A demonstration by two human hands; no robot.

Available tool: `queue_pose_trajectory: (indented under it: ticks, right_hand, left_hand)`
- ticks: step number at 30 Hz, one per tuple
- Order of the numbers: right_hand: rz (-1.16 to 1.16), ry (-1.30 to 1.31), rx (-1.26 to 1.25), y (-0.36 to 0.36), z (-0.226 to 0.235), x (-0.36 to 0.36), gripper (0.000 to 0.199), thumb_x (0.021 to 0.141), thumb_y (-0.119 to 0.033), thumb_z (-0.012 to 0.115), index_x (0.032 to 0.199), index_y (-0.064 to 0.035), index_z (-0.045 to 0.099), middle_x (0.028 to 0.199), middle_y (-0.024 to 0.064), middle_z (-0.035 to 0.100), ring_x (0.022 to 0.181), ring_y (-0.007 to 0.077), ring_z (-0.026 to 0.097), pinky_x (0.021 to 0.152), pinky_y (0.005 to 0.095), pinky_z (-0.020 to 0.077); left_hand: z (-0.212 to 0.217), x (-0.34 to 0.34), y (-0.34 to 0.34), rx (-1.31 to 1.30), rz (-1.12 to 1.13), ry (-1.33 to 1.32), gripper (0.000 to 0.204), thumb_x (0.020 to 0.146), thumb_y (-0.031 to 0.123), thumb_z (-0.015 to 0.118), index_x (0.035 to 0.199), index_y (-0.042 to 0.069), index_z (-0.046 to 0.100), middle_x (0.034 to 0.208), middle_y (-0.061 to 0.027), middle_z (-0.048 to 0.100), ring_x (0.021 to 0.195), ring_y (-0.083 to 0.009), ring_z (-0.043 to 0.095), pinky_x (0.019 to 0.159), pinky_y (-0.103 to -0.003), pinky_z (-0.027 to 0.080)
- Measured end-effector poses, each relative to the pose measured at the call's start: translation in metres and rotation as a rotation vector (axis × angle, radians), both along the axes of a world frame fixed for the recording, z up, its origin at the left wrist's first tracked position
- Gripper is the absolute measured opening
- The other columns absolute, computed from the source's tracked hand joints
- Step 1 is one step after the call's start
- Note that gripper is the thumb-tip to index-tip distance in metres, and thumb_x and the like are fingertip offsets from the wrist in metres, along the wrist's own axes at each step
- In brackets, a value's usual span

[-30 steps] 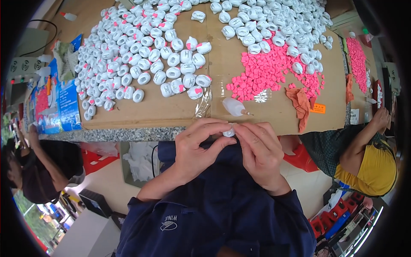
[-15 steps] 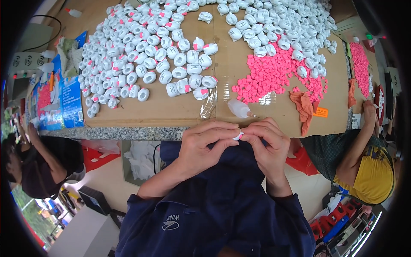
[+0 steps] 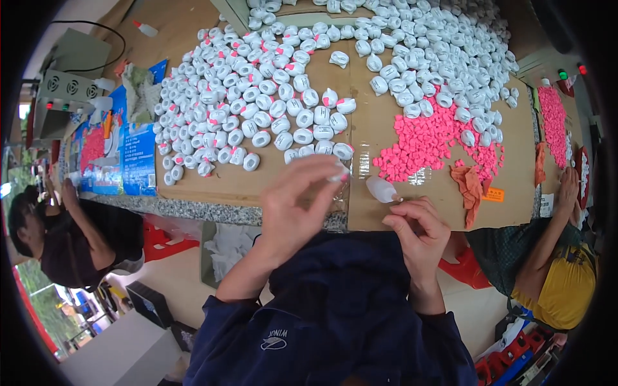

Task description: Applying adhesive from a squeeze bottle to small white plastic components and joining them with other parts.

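My left hand [image 3: 293,202], a little blurred, pinches a small white ring-shaped piece [image 3: 337,172] with a pink part on it. It is above the cardboard near the front right of the left group of similar white pieces [image 3: 261,138]. My right hand [image 3: 421,225] is loosely curled at the table's front edge, thumb and forefinger apart, with nothing visible between them. Its fingertips are by the nozzle of a translucent squeeze bottle [image 3: 381,190] lying on its side. Whether they touch the nozzle, I cannot tell. Beyond the bottle lies a heap of small pink pieces [image 3: 418,145].
A large pile of white pieces [image 3: 425,51] fills the far right. Right of my hand lie a crumpled orange cloth [image 3: 468,186] and an orange label [image 3: 494,194]. Blue printed sheeting [image 3: 138,157] lies left. People work at both sides, one in yellow [image 3: 566,286].
My hands have parted: the left moved forward over the cardboard with the white piece, the right let go and stays near the bottle. The whole view has shifted somewhat.
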State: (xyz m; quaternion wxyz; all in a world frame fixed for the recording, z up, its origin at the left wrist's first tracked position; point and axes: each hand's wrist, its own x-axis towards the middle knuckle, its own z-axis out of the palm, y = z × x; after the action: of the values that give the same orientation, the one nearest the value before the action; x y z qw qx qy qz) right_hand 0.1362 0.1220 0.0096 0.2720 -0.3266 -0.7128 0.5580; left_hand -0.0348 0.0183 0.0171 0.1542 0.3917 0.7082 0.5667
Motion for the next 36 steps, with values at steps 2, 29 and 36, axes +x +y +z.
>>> queue_pose_trajectory:
  ticks: [2,29,36]
  right_hand:
    - [-0.028,-0.022,0.062,0.001,-0.006,0.0,0.025,0.065,0.002,0.073,0.088,0.0026,0.062,0.083,0.0054,0.059,0.073,0.0122,0.052,0.063,0.024,0.0411]
    - [-0.01,0.199,0.135,0.011,0.008,0.013,0.049,0.069,-0.032,0.076,0.094,0.007,0.061,0.075,0.0072,0.053,0.065,0.0135,0.044,0.056,0.024,0.0319]
    - [0.019,0.159,0.1,0.008,0.006,0.012,0.037,0.063,-0.014,0.077,0.091,0.0058,0.064,0.07,0.0086,0.06,0.061,0.0156,0.048,0.054,0.0253,0.0383]
  left_hand:
    - [0.003,-0.022,0.006,0.01,0.066,0.079,0.023,0.072,-0.007,0.065,0.093,0.004,0.065,0.096,-0.0093,0.063,0.098,-0.0217,0.057,0.084,-0.032,0.046]
    - [-0.005,0.005,-0.002,0.116,-0.229,-1.168,0.033,0.084,-0.001,0.058,0.116,-0.001,0.052,0.099,-0.01,0.062,0.092,-0.0176,0.061,0.08,-0.027,0.049]
    - [-0.017,0.008,-0.008,0.117,-0.208,-1.122,0.03,0.084,0.003,0.058,0.114,-0.002,0.055,0.102,-0.0131,0.062,0.09,-0.0199,0.062,0.079,-0.028,0.051]
